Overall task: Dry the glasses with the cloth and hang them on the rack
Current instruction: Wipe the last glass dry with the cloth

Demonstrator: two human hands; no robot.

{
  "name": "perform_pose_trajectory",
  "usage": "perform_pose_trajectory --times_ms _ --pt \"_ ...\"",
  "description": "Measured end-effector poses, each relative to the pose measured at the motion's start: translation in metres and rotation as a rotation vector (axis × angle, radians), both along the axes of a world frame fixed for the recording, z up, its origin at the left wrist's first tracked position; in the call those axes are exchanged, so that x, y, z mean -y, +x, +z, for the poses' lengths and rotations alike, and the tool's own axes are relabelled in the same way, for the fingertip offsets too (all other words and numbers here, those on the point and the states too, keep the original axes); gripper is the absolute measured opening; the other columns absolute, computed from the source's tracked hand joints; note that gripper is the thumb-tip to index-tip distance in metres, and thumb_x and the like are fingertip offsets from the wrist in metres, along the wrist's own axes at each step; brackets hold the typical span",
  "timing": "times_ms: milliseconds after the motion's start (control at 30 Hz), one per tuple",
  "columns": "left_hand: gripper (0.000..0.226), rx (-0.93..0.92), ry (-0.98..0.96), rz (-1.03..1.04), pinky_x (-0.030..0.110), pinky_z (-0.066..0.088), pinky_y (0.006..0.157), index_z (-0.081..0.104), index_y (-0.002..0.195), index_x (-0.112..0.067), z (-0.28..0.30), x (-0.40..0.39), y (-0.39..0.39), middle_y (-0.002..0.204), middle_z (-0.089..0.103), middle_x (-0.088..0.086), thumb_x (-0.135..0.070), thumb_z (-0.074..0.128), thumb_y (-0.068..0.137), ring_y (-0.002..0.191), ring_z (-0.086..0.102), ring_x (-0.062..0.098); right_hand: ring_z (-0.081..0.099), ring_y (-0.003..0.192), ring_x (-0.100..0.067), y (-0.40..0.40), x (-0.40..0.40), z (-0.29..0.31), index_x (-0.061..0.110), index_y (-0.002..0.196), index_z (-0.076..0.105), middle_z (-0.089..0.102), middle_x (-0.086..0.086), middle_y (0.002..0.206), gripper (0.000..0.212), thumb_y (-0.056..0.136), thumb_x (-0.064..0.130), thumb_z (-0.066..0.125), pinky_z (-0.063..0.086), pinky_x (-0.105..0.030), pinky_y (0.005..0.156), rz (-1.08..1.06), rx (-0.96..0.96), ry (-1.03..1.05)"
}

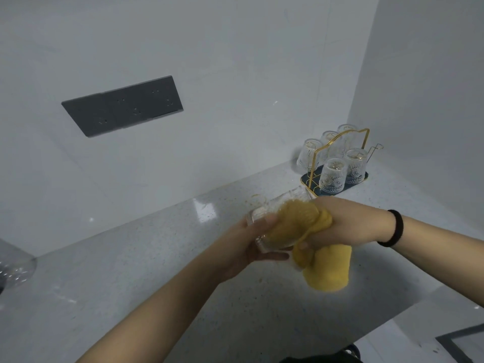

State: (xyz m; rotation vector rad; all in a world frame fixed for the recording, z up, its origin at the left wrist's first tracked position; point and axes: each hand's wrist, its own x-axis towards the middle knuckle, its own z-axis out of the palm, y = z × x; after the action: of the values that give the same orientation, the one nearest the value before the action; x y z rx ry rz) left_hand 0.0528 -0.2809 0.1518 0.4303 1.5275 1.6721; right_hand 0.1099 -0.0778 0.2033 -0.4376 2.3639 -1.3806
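Holding a clear ribbed glass (272, 224) on its side above the counter (131, 271), left hand (251, 244) curls around the base end, thumb on top and fingers underneath, closed on it. Right hand (337, 221) is fisted around a yellow cloth (314, 247), which is stuffed into the mouth of the glass; the loose end hangs down as a soft, fuzzy roll below the wrist. Cloth looks like terry or microfibre, nubby surface. Black elastic band (392, 229) on the right wrist. Counter is glossy pale grey stone with fine specks, with a bright reflection patch on it. In the back corner sits the rack (340, 145): thin gold wire frame with an arched handle on a dark tray base. Five embossed cut-pattern glasses (332, 176) hang upside down on it, three behind and two in front; one wire peg at the right end is bare. Walls are flat matte grey-white panels, with a dark grey rectangular socket plate (123, 106) at left. Blurred transparent object at the far left edge, can't tell what it is.
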Motion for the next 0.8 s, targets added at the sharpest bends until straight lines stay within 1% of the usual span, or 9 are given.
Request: perform_pose_trajectory --times_ms 67,133,300,400,500,600,667,733,800 --pt "0.078 -0.217 0.022 0.094 0.037 0.059 0.08 0.045 0.132 -0.014 -0.004 -0.003 0.002 0.124 0.06 0.02 -0.037 0.082 0.068 0.102 0.069 0.025 0.064 0.104 -0.034 -0.003 -0.003 0.0 -0.002 0.11 0.063 0.067 -0.023 0.112 0.041 0.071 0.006 0.068 0.054 -0.04 0.089 -0.088 0.206 -0.332" --pt "0.072 -0.267 0.063 0.168 0.031 0.059 0.074 0.047 0.127 -0.015 -0.008 -0.005 0.002 0.116 0.062 0.014 -0.033 0.081 0.066 0.094 0.071 0.02 0.059 0.111 -0.04 -0.003 -0.003 -0.001 -0.006 0.114 0.06 0.063 -0.025 0.118 0.044 0.072 0.002 0.065 0.051 -0.046 0.094 -0.082 0.266 -0.442" --pt "0.048 0.211 0.098 0.019 0.027 0.059 0.06 0.065 0.11 -0.009 0.007 -0.003 0.004 0.094 0.07 0.014 -0.048 0.065 0.081 0.073 0.07 0.022 0.06 0.092 0.004 0.005 0.001 0.009 0.018 0.107 0.064 0.067 0.013 0.101 0.033 0.076 0.026 0.07 0.047 -0.017 0.082 0.083 -0.222 0.239" --pt "0.056 0.229 0.048 -0.037 0.029 0.061 0.064 0.065 0.115 -0.013 0.007 -0.003 0.004 0.101 0.071 0.017 -0.058 0.056 0.082 0.079 0.073 0.025 0.059 0.087 0.005 0.006 -0.002 0.011 0.021 0.101 0.065 0.066 0.016 0.094 0.03 0.073 0.031 0.07 0.046 -0.011 0.075 0.084 -0.313 0.293" --pt "0.08 -0.062 0.08 0.009 0.043 0.058 0.087 0.045 0.136 -0.016 0.004 -0.007 0.004 0.131 0.059 0.018 -0.053 0.077 0.072 0.109 0.067 0.03 0.069 0.084 -0.011 0.003 -0.007 0.013 0.011 0.096 0.071 0.075 -0.003 0.092 0.024 0.072 0.011 0.072 0.053 -0.023 0.072 -0.051 -0.104 0.005" --pt "0.084 -0.217 0.126 0.099 0.044 0.057 0.084 0.04 0.135 -0.011 0.003 -0.013 0.002 0.125 0.055 0.022 -0.036 0.083 0.067 0.109 0.064 0.035 0.067 0.101 -0.026 0.002 -0.008 0.015 -0.001 0.11 0.064 0.069 -0.017 0.11 0.035 0.075 -0.005 0.063 0.055 -0.032 0.084 -0.058 0.116 -0.349" --pt "0.092 -0.141 0.153 0.034 0.048 0.056 0.087 0.042 0.136 -0.002 0.009 -0.013 0.001 0.126 0.056 0.027 -0.045 0.084 0.067 0.113 0.061 0.043 0.063 0.109 -0.017 0.002 -0.008 0.017 0.008 0.116 0.061 0.067 -0.01 0.119 0.039 0.077 0.005 0.065 0.051 -0.028 0.092 0.054 0.026 -0.168" --pt "0.087 0.012 0.12 -0.008 0.041 0.059 0.081 0.052 0.131 -0.006 0.012 -0.01 0.002 0.121 0.065 0.019 -0.049 0.086 0.063 0.105 0.067 0.034 0.06 0.104 -0.003 0.007 -0.004 0.014 0.02 0.113 0.061 0.066 0.004 0.116 0.034 0.079 0.02 0.066 0.047 -0.017 0.09 0.172 -0.115 0.156" --pt "0.072 0.216 0.083 -0.057 0.033 0.061 0.071 0.061 0.119 -0.012 0.012 -0.007 0.003 0.108 0.071 0.013 -0.047 0.087 0.062 0.091 0.071 0.025 0.059 0.097 -0.003 0.011 -0.001 0.006 0.017 0.108 0.063 0.066 0.004 0.108 0.03 0.081 0.03 0.061 0.048 -0.021 0.084 0.231 -0.301 0.337"
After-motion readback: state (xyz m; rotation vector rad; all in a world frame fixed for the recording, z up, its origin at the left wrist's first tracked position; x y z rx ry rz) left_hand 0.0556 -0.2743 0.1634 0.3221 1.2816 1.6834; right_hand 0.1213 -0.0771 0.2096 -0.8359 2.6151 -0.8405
